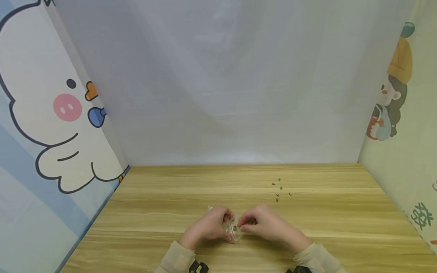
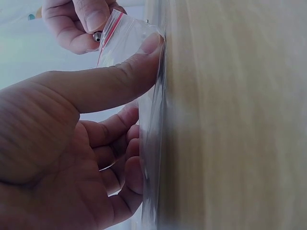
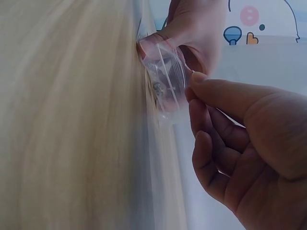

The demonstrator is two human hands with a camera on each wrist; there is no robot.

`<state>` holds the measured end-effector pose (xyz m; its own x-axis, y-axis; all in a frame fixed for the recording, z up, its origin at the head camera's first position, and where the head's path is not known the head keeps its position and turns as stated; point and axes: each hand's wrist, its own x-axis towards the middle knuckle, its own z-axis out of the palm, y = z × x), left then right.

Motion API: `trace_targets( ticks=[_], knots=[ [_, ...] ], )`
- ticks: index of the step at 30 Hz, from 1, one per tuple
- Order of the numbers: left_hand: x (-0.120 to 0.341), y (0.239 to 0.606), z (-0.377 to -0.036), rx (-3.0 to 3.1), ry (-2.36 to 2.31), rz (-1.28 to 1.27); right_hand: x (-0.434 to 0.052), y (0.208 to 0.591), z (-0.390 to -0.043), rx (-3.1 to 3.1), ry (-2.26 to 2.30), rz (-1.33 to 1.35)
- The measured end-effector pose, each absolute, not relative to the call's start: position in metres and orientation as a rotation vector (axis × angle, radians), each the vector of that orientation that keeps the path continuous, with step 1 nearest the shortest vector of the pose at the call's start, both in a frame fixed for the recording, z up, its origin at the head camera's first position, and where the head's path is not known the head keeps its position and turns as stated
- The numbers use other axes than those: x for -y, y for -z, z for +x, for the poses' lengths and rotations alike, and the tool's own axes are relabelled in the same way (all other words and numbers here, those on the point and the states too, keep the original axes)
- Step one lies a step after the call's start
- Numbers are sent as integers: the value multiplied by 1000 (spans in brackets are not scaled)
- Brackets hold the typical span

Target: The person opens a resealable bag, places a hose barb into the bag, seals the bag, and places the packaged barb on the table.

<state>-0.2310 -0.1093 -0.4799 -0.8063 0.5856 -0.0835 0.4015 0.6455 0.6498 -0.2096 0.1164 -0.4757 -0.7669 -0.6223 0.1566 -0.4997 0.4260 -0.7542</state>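
left hand (image 1: 209,224): fingers clamp clear bag (image 3: 168,72) | right hand (image 1: 268,224): fingers pinch metal piece (image 2: 97,37) beside bag | table (image 1: 143,223): 6 small parts (image 1: 281,188)

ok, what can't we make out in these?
Loose pieces, head: too small to identify.
Bagged pieces, right wrist: blurred behind clear bag, uncountable.
Pinched piece in right hand, left wrist: partly covered by that hand.
Black device on right wrist, head: cut off by bottom edge.

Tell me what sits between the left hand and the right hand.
The head view shows a clear plastic bag there, gripped by the left hand; small metal pieces are visible through it in the right wrist view.
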Motion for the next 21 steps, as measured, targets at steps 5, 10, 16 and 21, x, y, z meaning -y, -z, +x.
trace_targets(
  ticks=[5,10,16,21],
  knots=[
    [110,479,-232,-2577,-917,786,-115,477,-210,-2515,1262,-982],
    [110,480,-232,-2577,-923,792,-114,477,-210,-2520,1252,-978],
    [110,479,-231,-2588,-913,804,-114,476,-209,-2532,1230,-974],
    [110,480,-232,-2590,-889,797,-114,476,-209,-2527,1238,-962]
  ],
)
